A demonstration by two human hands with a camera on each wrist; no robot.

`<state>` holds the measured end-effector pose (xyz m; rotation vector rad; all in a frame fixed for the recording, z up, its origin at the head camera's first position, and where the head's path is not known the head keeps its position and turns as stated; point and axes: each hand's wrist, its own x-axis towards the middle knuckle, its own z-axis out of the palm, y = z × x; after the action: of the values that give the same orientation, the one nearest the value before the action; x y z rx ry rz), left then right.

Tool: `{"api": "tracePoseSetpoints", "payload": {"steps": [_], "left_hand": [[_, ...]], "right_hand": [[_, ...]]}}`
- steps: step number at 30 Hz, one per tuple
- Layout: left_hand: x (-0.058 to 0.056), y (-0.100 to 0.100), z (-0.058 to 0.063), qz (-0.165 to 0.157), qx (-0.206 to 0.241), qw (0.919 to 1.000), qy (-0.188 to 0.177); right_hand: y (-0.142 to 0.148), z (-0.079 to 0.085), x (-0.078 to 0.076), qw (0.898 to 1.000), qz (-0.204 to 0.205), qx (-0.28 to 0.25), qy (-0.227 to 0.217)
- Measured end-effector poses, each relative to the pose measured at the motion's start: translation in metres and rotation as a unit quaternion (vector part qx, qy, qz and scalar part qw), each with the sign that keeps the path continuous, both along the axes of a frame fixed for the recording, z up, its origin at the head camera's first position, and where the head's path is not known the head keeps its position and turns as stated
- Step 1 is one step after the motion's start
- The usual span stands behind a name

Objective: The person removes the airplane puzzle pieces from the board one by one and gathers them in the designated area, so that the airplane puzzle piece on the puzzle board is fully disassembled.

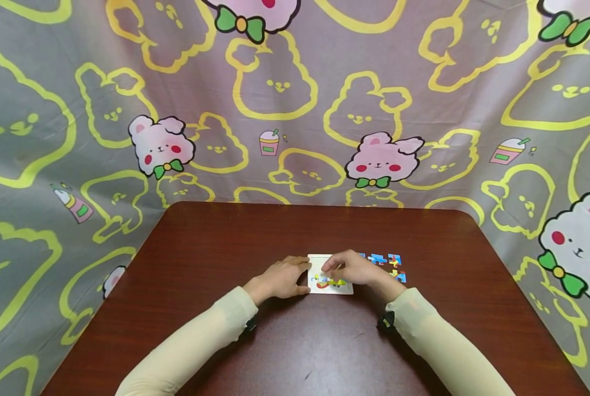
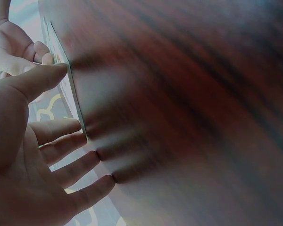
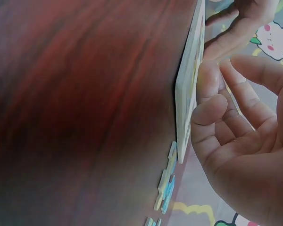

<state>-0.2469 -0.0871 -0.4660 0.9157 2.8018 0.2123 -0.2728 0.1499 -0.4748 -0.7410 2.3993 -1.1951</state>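
Note:
A small white puzzle board [image 1: 347,290] lies flat on the table, with part of a colourful picture [image 1: 337,283] in its lower half. My left hand [image 1: 282,278] is at the board's left side. In the left wrist view, the left thumb [image 2: 52,75] touches the board's edge, and the outstretched fingers rest at the edge and on the table. Over the board is my right hand [image 1: 356,268], its fingers curled and their tips low at the surface. In the right wrist view, its fingers [image 3: 212,110] hide whether a puzzle piece is between the tips.
Several loose puzzle pieces [image 1: 377,259] lie right of the board, partly behind the right wrist; some show edge-on as blue-sided pieces [image 3: 166,188] in the right wrist view. The brown table [image 1: 305,341] meets a patterned cloth [image 1: 315,132] at the back and sides.

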Motion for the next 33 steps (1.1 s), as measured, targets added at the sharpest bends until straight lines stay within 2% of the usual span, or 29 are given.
{"api": "tracePoseSetpoints", "payload": {"steps": [15, 26, 33], "left_hand": [[0.001, 0.0, 0.002, 0.002, 0.004, 1.0, 0.0], [0.002, 0.001, 0.002, 0.006, -0.004, 1.0, -0.005], [0.001, 0.001, 0.002, 0.003, -0.004, 1.0, -0.002]], "right_hand": [[-0.01, 0.0, 0.0, 0.999, 0.027, 0.003, 0.018], [-0.015, -0.001, 0.0, 0.999, 0.031, 0.014, 0.005], [-0.016, -0.001, 0.0, 1.0, 0.011, -0.007, -0.021]]}}
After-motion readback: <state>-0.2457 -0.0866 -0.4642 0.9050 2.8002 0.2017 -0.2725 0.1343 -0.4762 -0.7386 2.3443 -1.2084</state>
